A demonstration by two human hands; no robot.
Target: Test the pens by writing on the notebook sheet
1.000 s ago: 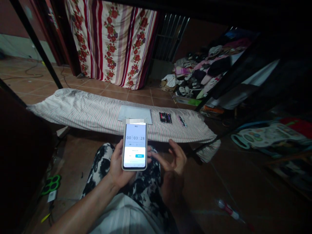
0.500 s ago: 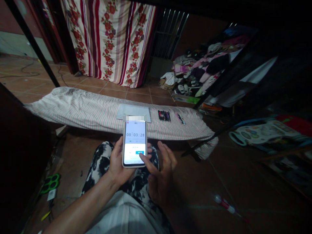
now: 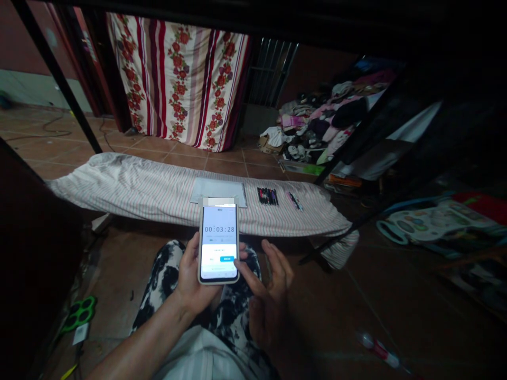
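A lit smartphone (image 3: 219,243) in a pale case is held upright above my lap, its screen reading 00:03:28 with a blue button low on the right. My left hand (image 3: 196,279) wraps round the phone from the left and below, fingertips showing past its right edge. My right hand (image 3: 269,290) is just right of the phone, fingers spread, with the index fingertip by the lower right of the screen. Beyond the phone, a spiral notebook (image 3: 219,190) lies on a striped cloth (image 3: 138,182), with a row of pens (image 3: 268,196) and a few more pens (image 3: 295,201) beside it.
The cloth covers a long, low bench. A dark post (image 3: 59,79) rises at left, and a slanted dark bar crosses the right. Behind hang a floral curtain (image 3: 180,84) and a heap of clothes (image 3: 317,119). A green object (image 3: 81,312) and a bottle (image 3: 378,349) lie on the floor.
My right index fingertip has drawn off the blue button toward the screen's right edge. The phone sits lower in view as the whole scene has shifted down slightly.
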